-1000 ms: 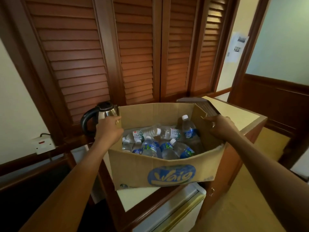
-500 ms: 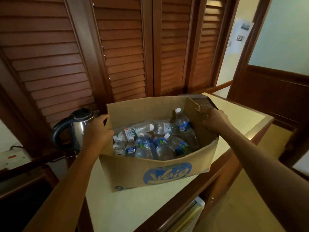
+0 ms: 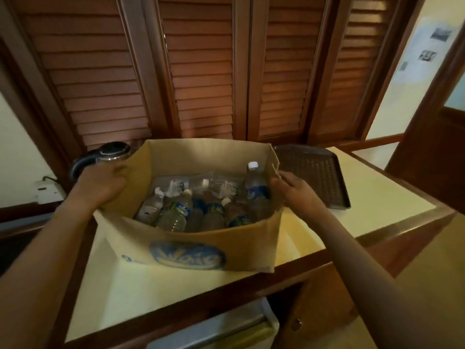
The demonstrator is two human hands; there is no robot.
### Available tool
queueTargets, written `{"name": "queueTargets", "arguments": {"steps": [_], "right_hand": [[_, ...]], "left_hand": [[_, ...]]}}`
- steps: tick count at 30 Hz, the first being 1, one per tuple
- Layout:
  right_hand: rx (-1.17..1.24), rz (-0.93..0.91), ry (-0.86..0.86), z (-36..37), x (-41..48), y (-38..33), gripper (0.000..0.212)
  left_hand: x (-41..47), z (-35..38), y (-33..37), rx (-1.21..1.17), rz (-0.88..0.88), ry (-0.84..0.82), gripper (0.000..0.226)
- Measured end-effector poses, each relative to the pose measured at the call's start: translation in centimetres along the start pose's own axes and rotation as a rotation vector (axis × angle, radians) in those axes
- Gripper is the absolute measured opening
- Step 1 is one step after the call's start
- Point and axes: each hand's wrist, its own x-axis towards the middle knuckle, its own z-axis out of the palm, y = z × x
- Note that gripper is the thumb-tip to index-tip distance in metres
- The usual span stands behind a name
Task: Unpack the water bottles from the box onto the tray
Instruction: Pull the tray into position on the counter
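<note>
On the cream countertop [image 3: 372,197], an open cardboard box [image 3: 191,238] is sitting with a blue oval logo facing the camera, its long axis running left to right. Both bare arms are reaching forward from the lower corners of the view, each one stretched nearly straight toward a short end of the box. At the left wall, the left hand [image 3: 100,185] is lying palm-down with its fingers curled over the top edge, gripping the cardboard. At the right wall, the right hand [image 3: 297,192] is meeting the rim with its fingers loosely bent; whether they are pinching the edge or only touching it is unclear. Inside the box, the water bottles [image 3: 176,212] are lying jumbled on their sides, most with caps pointing toward the far wall, while one bottle [image 3: 255,187] is standing upright in the far right corner, white cap up. Just beside the box on the right, a dark tray [image 3: 314,177] is lying flat on the counter. Behind the left hand, a kettle [image 3: 110,153] is partly showing.
</note>
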Motion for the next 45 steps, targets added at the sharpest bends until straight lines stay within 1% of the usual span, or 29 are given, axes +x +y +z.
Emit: {"name": "queueTargets", "arguments": {"steps": [2,3,5,7,9,12,14,16,18,19,22,25,27,28,29,32,33,34,37,40,42,44,45], "right_hand": [[0.046,-0.015,-0.036,-1.2,-0.1,2.3,0.065],[0.005,-0.003,-0.037,-1.9,0.3,3.6,0.065],[-0.196,0.027,-0.016,-3.5,1.8,6.9,0.057],[-0.423,0.092,-0.049,-5.2,3.4,10.4,0.058],[-0.588,0.133,-0.100,-6.7,4.5,13.4,0.062],[-0.747,0.071,-0.136,-8.5,5.0,17.2,0.064],[-0.734,0.014,-0.142,-9.5,4.8,18.5,0.060],[-0.706,0.000,-0.109,-10.7,3.9,19.0,0.054],[-0.739,-0.035,-0.066,-12.2,2.7,20.0,0.048],[-0.745,-0.040,-0.038,-13.3,2.0,20.8,0.049],[-0.650,0.007,0.078,-17.9,0.2,24.5,0.059],[-0.583,0.037,0.139,-23.4,-1.0,27.5,0.049],[-0.571,0.090,0.190,-26.5,-1.4,28.9,0.038],[-0.557,0.137,0.220,-27.9,-1.7,29.5,0.040],[-0.521,0.186,0.261,-29.1,-1.9,30.1,0.049],[-0.410,0.345,0.420,-32.8,-1.4,32.1,0.072],[-0.373,0.386,0.469,-34.0,-0.9,32.7,0.077],[-0.329,0.424,0.500,-35.3,-0.4,33.2,0.075],[-0.262,0.485,0.482,-38.9,2.0,35.1,0.043],[-0.275,0.429,0.412,-41.8,5.1,35.8,0.025],[-0.257,0.375,0.376,-42.8,7.9,35.9,0.016],[-0.257,0.336,0.366,-42.6,10.7,36.2,0.007],[-0.257,0.303,0.361,-42.2,12.1,36.5,0.010]], "left_hand": [[-2.8,-0.1,3.1,0.034,-0.051,0.041,0.034],[-4.3,-0.1,5.0,0.028,-0.065,0.055,0.035],[-7.3,0.5,9.2,-0.009,-0.051,0.081,0.034],[-9.7,1.1,14.4,-0.093,0.035,0.130,0.035],[-11.5,1.6,19.7,-0.211,0.161,0.199,0.035],[-12.9,3.1,26.3,-0.359,0.331,0.298,0.029],[-13.1,4.8,29.9,-0.415,0.424,0.280,0.027],[-12.7,7.4,33.2,-0.467,0.497,0.211,0.028],[-11.2,10.7,36.1,-0.500,0.531,0.145,0.029],[-10.2,12.5,37.4,-0.506,0.524,0.102,0.029],[-6.5,19.0,40.3,-0.475,0.443,-0.070,0.032],[-3.2,24.4,42.5,-0.413,0.362,-0.237,0.048],[-1.1,26.9,44.1,-0.379,0.333,-0.298,0.061],[-0.2,28.0,45.0,-0.342,0.327,-0.318,0.065],[0.6,29.1,45.7,-0.291,0.326,-0.328,0.068],[2.7,32.1,47.4,-0.130,0.323,-0.277,0.072],[3.5,33.0,47.9,-0.093,0.322,-0.260,0.072],[4.1,33.9,48.3,-0.071,0.313,-0.253,0.072],[4.8,36.5,49.2,-0.068,0.231,-0.300,0.071],[3.9,37.8,49.4,-0.076,0.190,-0.291,0.064],[2.6,37.6,49.0,-0.121,0.126,-0.220,0.061],[0.7,37.2,47.7,-0.144,0.069,-0.115,0.059],[-0.4,37.0,46.9,-0.139,0.060,-0.063,0.058]]}}
